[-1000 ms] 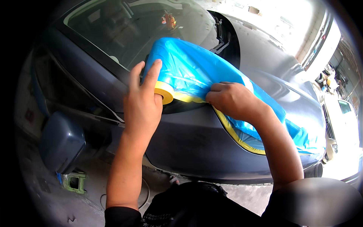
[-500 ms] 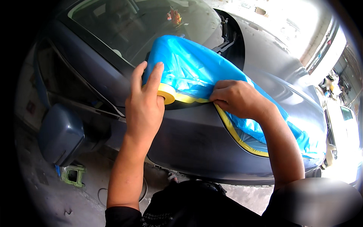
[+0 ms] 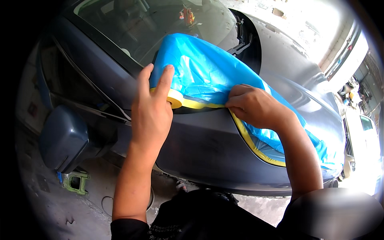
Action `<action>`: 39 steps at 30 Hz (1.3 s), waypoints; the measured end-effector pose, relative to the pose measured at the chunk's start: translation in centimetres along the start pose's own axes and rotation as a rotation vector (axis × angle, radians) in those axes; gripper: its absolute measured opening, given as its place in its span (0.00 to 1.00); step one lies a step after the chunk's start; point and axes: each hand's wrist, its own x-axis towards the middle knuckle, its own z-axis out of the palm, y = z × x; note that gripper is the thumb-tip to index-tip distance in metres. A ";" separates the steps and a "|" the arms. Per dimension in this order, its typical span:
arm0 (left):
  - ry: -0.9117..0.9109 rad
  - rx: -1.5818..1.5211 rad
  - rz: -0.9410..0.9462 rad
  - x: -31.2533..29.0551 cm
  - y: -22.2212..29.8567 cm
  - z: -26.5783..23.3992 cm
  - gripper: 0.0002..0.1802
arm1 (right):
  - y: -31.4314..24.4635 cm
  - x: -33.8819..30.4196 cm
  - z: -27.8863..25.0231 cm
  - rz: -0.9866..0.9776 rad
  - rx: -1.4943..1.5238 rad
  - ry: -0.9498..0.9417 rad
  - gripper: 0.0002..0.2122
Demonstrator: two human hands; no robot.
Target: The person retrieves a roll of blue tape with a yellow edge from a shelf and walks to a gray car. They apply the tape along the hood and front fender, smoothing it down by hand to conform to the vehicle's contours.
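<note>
My left hand [image 3: 154, 102] is closed around a roll of masking film with yellow tape [image 3: 175, 99], two of its fingers stretched up along the roll. From the roll, blue film [image 3: 208, 66] spreads over the edge of the dark grey car hood [image 3: 288, 86]. A strip of yellow tape [image 3: 202, 105] runs from the roll to my right hand [image 3: 252, 105]. That hand pinches the strip at the top corner of the fender [image 3: 204, 140]. Past it, more yellow tape [image 3: 254, 149] curves down along the fender's edge, with wrinkled blue film beside it.
The windshield [image 3: 160, 24] and wiper [image 3: 241, 46] lie beyond the film. At left, the side mirror [image 3: 66, 136] juts out above a green stool [image 3: 76, 182] on the floor. A white vehicle [image 3: 362, 140] stands at the far right.
Both hands stay nearly in place on roll and strip. The film between them looks a little smoother, and the view has shifted slightly.
</note>
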 end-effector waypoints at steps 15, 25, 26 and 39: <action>-0.187 -0.041 0.011 -1.2 2.2 -1.1 0.40 | -1.3 -2.0 0.4 0.118 0.133 0.092 0.09; 0.066 0.037 0.034 -1.9 1.5 1.3 0.42 | -1.2 -1.9 1.4 -0.083 -0.111 0.169 0.09; 0.084 0.060 0.040 -1.9 1.2 1.3 0.41 | -1.3 -1.6 1.4 -0.063 -0.084 0.164 0.08; 0.122 0.138 0.067 0.2 0.3 -0.4 0.40 | -1.4 -1.0 1.7 -0.028 -0.048 0.151 0.09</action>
